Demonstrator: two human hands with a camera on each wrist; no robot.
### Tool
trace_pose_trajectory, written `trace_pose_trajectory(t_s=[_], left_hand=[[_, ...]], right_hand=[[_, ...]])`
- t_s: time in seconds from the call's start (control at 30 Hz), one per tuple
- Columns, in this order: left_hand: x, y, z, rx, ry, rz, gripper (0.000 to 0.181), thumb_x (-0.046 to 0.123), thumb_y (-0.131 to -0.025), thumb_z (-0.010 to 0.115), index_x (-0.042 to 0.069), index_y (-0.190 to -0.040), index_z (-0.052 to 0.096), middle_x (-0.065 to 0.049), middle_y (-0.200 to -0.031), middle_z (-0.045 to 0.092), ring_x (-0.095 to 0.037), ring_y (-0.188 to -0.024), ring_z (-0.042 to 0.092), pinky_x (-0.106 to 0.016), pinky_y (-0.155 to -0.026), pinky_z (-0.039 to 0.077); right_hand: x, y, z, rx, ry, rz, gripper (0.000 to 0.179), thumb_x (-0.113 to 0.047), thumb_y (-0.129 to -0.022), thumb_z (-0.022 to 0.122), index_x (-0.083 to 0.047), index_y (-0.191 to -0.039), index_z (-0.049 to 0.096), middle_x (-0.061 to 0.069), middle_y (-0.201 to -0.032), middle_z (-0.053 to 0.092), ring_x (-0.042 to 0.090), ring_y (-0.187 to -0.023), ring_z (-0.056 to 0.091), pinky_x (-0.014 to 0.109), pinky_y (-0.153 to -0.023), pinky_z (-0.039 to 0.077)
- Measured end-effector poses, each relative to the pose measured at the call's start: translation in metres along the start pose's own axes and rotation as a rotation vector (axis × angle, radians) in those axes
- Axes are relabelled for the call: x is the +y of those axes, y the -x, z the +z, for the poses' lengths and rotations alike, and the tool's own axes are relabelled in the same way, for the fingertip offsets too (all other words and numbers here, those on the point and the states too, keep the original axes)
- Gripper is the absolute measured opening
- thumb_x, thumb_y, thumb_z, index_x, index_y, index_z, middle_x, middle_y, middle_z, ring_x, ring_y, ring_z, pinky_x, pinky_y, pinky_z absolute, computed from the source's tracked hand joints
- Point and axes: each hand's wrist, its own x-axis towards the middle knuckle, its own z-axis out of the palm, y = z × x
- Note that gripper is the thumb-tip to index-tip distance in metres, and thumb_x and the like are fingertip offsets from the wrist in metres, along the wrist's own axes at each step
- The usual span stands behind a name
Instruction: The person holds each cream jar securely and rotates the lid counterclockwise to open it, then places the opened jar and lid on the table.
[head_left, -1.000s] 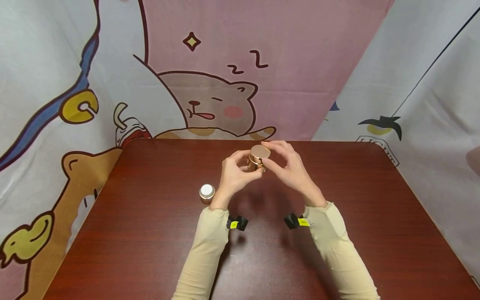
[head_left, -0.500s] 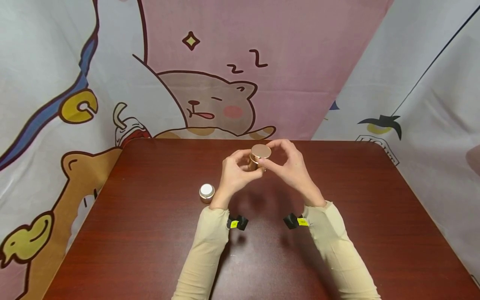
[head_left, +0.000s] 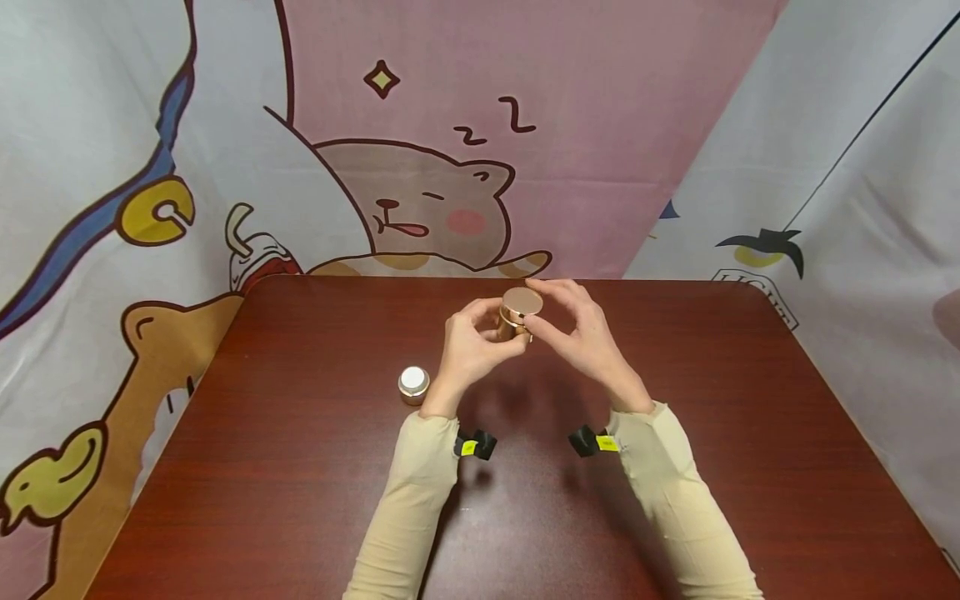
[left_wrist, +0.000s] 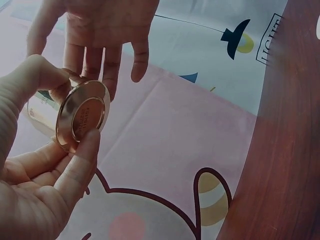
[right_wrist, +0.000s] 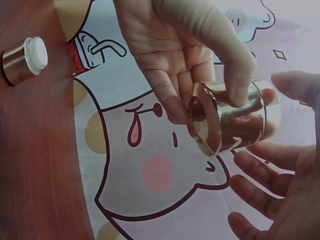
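Note:
Above the far part of the table, my left hand point(head_left: 474, 342) grips the body of a shiny gold cosmetic jar point(head_left: 513, 321). Its flared gold base, with small print, faces the left wrist view. Thumb and forefinger of my right hand point(head_left: 588, 337) pinch the jar's flat round lid point(head_left: 522, 301) at its rim. In the right wrist view, the other right fingers stand apart from the jar, and a line rings the gold wall below the lid. To the left, a smaller gold container with a white top point(head_left: 413, 381) stands on the table.
The reddish-brown wooden table point(head_left: 300, 492) ends just beyond my hands, against a cartoon-printed cloth point(head_left: 585, 167). Black wrist-worn pieces with yellow tags hang at both cuffs. A second cloth side point(head_left: 885, 250) borders the table on the right.
My right thumb slid left along the lid's edge, then came back right, while the forefinger shifted back and then forward over the rim. The left hand and the small container stayed put.

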Motion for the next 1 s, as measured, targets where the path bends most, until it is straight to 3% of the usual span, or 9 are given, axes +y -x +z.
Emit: trace_pose_trajectory(t_s=[0.1,0.33,0.5,0.73,1.0], left_hand=[[0.0005,0.0001,-0.0002,-0.003,0.008,0.000,0.039,-0.004,-0.072,0.080,-0.011,-0.110,0.070,-0.021,-0.095,0.067,-0.007,-0.081,0.062,-0.027,-0.078,0.063],[0.0013,0.0012,-0.0004,-0.004,0.012,-0.003,0.040,-0.005,-0.072,0.081,-0.012,-0.110,0.070,-0.021,-0.095,0.067,-0.005,-0.081,0.061,-0.027,-0.078,0.063],[0.0012,0.0012,-0.0005,-0.002,0.008,-0.002,0.039,-0.005,-0.072,0.081,-0.011,-0.109,0.070,-0.021,-0.095,0.067,-0.005,-0.080,0.061,-0.026,-0.078,0.062],[-0.0009,0.0006,-0.0005,0.000,-0.013,0.007,0.040,-0.004,-0.072,0.081,-0.011,-0.109,0.070,-0.022,-0.096,0.068,-0.013,-0.083,0.064,-0.027,-0.077,0.062],[0.0001,0.0008,0.0001,-0.011,-0.017,0.000,0.041,-0.004,-0.072,0.082,-0.011,-0.111,0.071,-0.022,-0.098,0.068,-0.009,-0.083,0.063,-0.027,-0.078,0.063]], right_hand=[[-0.0008,-0.0003,0.0024,0.018,0.016,0.030,0.051,-0.006,-0.085,0.078,0.004,-0.133,0.062,0.023,-0.124,0.064,0.037,-0.122,0.054,0.050,-0.106,0.041],[-0.0063,-0.0008,0.0062,0.069,0.009,0.097,0.041,-0.006,-0.081,0.084,0.004,-0.116,0.064,0.021,-0.113,0.065,0.036,-0.114,0.056,0.042,-0.099,0.039],[-0.0059,-0.0009,0.0056,0.076,-0.009,0.063,0.037,-0.004,-0.081,0.084,0.003,-0.113,0.068,0.020,-0.112,0.067,0.036,-0.114,0.056,0.039,-0.099,0.039],[-0.0039,-0.0011,0.0026,0.050,-0.025,0.017,0.041,-0.001,-0.082,0.083,0.005,-0.121,0.070,0.020,-0.119,0.068,0.033,-0.119,0.055,0.046,-0.105,0.041],[-0.0018,-0.0025,0.0011,0.035,-0.009,-0.016,0.044,0.000,-0.081,0.083,0.006,-0.122,0.070,0.022,-0.119,0.068,0.036,-0.117,0.055,0.046,-0.102,0.044]])
